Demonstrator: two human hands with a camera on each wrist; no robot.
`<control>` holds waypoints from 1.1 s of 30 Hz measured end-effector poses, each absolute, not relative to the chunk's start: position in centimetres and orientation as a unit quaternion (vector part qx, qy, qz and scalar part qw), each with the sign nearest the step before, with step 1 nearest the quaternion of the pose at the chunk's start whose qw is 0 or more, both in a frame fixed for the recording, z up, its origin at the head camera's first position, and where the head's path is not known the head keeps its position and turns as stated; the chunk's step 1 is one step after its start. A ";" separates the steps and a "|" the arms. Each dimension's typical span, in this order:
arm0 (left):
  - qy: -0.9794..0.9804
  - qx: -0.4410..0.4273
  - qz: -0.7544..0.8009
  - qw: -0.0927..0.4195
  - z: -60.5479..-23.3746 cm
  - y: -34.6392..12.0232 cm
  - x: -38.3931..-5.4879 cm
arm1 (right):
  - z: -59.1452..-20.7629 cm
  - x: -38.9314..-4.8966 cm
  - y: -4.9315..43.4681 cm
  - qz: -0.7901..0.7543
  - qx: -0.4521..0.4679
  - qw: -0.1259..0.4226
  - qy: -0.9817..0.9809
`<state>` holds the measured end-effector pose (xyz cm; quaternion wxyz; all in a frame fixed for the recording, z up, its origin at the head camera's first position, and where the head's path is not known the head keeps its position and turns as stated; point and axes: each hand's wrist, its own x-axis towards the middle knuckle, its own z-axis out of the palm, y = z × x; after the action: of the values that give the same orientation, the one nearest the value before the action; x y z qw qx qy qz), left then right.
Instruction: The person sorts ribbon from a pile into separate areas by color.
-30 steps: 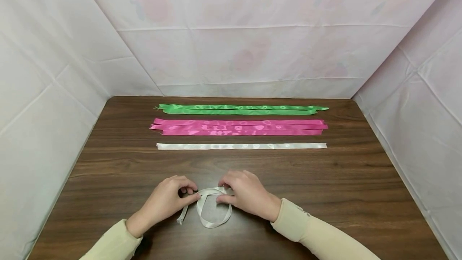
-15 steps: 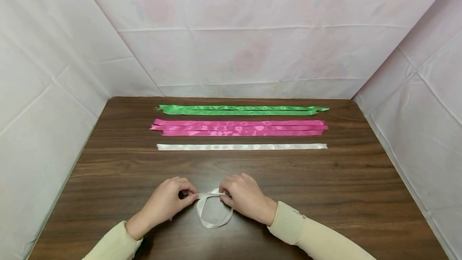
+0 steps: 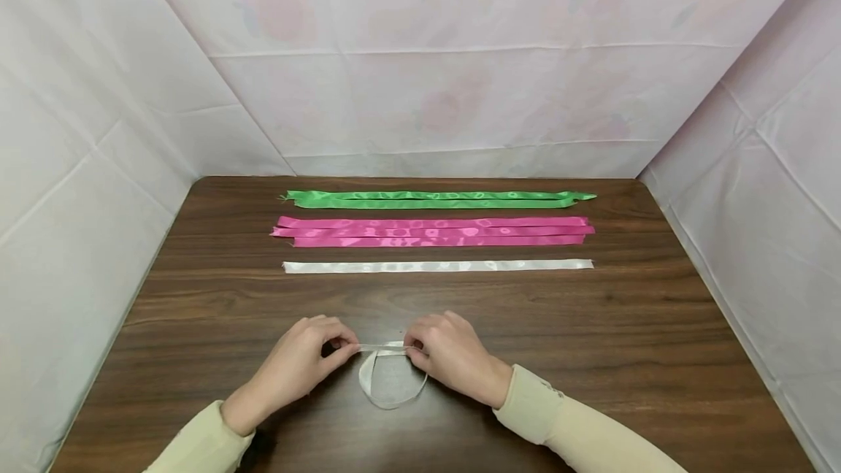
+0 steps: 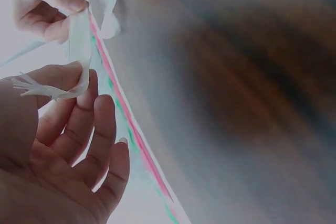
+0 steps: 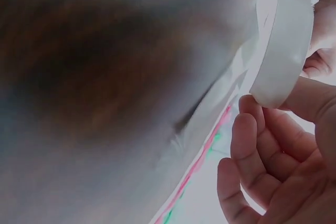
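Observation:
A white satin ribbon [image 3: 368, 377] hangs in a loop between the two hands, near the front middle of the table. My left hand [image 3: 305, 360] pinches one stretch of it between thumb and forefinger; a frayed end [image 4: 37, 87] sticks out past the thumb in the left wrist view. The right hand [image 3: 453, 356] pinches the ribbon on the other side of the loop, and a short strip runs straight across between the hands. In the right wrist view, the broad curve of the ribbon [image 5: 286, 40] rises from the thumb and fingertips.
Beyond the hands, a single white ribbon [image 3: 440, 266] lies flat across the brown wooden table [image 3: 591, 327]. Behind it lie several pink ribbons [image 3: 434, 233], then green ribbons [image 3: 434, 204]. Pale cloth [image 3: 460, 93] hangs around the back and sides.
The right hand has taken a pinch on the ribbon, and the strip between the hands has become straight. The ribbon's tail left of the loop is no longer visible in the head view.

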<state>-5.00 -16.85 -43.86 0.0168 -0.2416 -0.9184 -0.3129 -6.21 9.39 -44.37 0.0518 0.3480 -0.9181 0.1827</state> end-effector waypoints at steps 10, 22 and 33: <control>-0.912 -0.265 -0.303 0.078 -42.3 -17.6 -5.8 | -42.2 -6.7 11.3 0.191 0.329 0.053 -0.923; -0.916 -0.254 -0.289 0.117 -41.2 -18.7 -6.8 | -40.8 -7.0 15.0 0.191 0.315 0.071 -0.927; -0.921 -0.220 -0.301 0.115 -40.6 -19.4 -7.6 | -39.3 -8.2 20.1 0.196 0.267 0.092 -0.939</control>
<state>-7.63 -19.36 -40.64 0.1149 -0.2196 -0.9209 -0.3009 -8.16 20.10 -39.26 0.0917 0.2674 -0.9389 0.1965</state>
